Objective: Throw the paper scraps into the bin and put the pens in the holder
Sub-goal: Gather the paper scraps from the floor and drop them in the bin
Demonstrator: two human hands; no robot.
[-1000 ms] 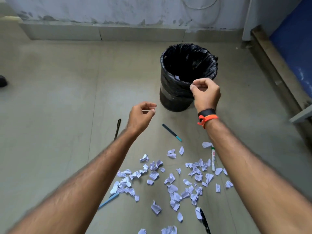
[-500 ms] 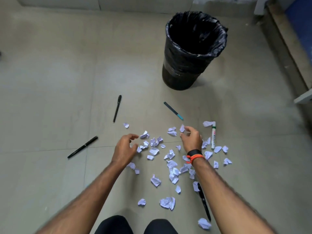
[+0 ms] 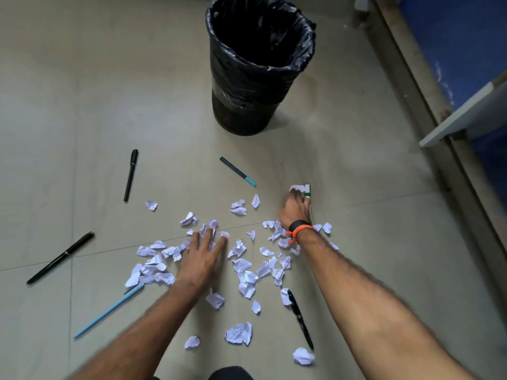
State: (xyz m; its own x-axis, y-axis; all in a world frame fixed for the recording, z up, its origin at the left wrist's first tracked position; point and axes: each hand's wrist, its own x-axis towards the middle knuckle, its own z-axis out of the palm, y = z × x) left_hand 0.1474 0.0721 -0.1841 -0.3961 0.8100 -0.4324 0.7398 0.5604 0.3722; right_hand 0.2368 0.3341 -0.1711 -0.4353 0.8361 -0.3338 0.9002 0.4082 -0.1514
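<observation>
Left hand (image 3: 204,256) lies flat, fingers spread, palm down on the middle of the paper scraps (image 3: 247,272); nothing gripped. Right hand (image 3: 295,208) reaches to the far right edge of the pile, fingers curled onto one white scrap (image 3: 296,187) that touches the capped end of the green-and-white marker (image 3: 307,191). Looks like a pinch on the scrap, but the fingertips are hidden behind the knuckles, so can't confirm the grip.

Scraps are scattered over the floor (image 3: 82,105) between both forearms, most near the left hand. The bin (image 3: 255,78) stands upright and open-topped beyond the pile, straight ahead of the right hand and clearly nearer to it than to the left.

Marker's long axis runs away from the person, toward the bin, mostly covered by the right hand. Teal-tipped pen (image 3: 237,171) lies diagonal, tip pointing near-right, between bin and pile. Light blue pen (image 3: 109,309) lies diagonal at the near left, just beside the left forearm. Three black pens lie further out. No holder in view.

Judgement: scrap gathering in progress, pile mostly uncleared, pens untouched.
</observation>
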